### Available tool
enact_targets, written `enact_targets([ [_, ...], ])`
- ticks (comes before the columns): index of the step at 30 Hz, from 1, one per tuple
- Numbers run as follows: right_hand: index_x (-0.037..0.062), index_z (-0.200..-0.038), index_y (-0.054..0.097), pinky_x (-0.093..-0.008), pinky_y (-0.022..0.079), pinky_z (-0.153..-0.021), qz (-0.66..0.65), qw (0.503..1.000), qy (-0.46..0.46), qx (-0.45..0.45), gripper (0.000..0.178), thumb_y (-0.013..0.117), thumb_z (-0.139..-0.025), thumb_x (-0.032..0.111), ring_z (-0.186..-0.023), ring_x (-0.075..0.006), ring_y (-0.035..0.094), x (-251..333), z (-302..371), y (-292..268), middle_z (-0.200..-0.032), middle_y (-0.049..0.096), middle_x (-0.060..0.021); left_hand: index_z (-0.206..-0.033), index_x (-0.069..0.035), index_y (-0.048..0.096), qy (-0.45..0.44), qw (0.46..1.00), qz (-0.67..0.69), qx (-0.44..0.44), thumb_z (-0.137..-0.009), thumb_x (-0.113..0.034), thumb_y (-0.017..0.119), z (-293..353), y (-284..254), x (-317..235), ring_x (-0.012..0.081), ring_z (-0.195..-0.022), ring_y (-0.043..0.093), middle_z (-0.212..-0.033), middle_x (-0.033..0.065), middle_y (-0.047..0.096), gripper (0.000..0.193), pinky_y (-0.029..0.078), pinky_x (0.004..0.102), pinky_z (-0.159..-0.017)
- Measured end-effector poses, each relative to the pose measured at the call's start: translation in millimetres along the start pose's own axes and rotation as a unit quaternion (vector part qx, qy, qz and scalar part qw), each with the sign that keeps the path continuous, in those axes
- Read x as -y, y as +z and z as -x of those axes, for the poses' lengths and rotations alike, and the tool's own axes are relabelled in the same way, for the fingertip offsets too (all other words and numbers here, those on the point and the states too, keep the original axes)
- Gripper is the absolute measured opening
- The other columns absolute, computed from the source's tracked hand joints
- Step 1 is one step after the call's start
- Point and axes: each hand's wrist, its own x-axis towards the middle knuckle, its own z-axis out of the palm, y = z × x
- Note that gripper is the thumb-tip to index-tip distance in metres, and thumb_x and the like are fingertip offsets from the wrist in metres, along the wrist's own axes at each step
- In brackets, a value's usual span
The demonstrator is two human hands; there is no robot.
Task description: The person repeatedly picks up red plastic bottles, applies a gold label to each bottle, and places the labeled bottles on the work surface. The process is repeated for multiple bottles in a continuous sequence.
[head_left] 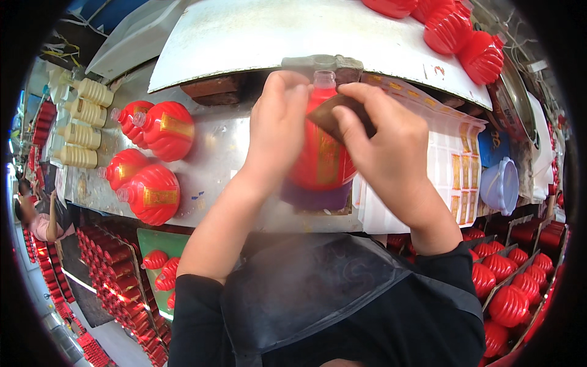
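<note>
A red plastic bottle (310, 168) with a clear neck and a gold label on its body stands in front of me over a purple pad (318, 200). My left hand (274, 125) is closed against the bottle's upper left side, its fingertips partly hidden near the neck. In my right hand (391, 140) is a flat, dark brown piece (330, 119), pinched between thumb and fingers. One corner of this piece lies over the bottle's upper front, just above the label. Its material is unclear.
Several labelled red bottles (169, 131) lie at left, beyond them cream containers (85, 136). Label sheets (422, 140) lie at right, beside a light blue basin (500, 186). A white board (244, 37) spans the back. Divided boxes of red bottles (507, 303) stand low right. Another person (49, 223) is far left.
</note>
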Motion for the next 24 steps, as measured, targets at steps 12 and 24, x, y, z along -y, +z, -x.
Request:
enact_targets([
  [12,0.0053,-0.096,0.074,-0.0358,0.062,-0.079,-0.045,0.985,-0.150,0.071,0.029,0.080,-0.071,-0.009,-0.091,-0.0301,0.077,-51.7,1.0,6.5,-0.099,0.079,-0.0104,-0.120,-0.001,0.059,-0.137,0.985,0.099,0.029,-0.115,-0.016,0.049,-23.3,-5.4,10.1,0.0085,-0.102,0.056,-0.112,0.0031,0.061,0.019,0.049,0.0262,-0.094],
  [24,0.0009,-0.099,0.075,-0.0337,0.063,-0.084,-0.175,0.981,-0.071,0.053,0.026,0.083,-0.077,-0.012,-0.095,-0.0246,0.079,-65.3,-3.6,6.0,-0.104,0.080,-0.0130,-0.120,-0.004,0.060,-0.141,0.975,0.150,0.078,-0.116,-0.020,0.049,-21.8,-9.5,20.2,0.0061,-0.099,0.060,-0.109,0.0008,0.064,0.020,0.051,0.0251,-0.091],
])
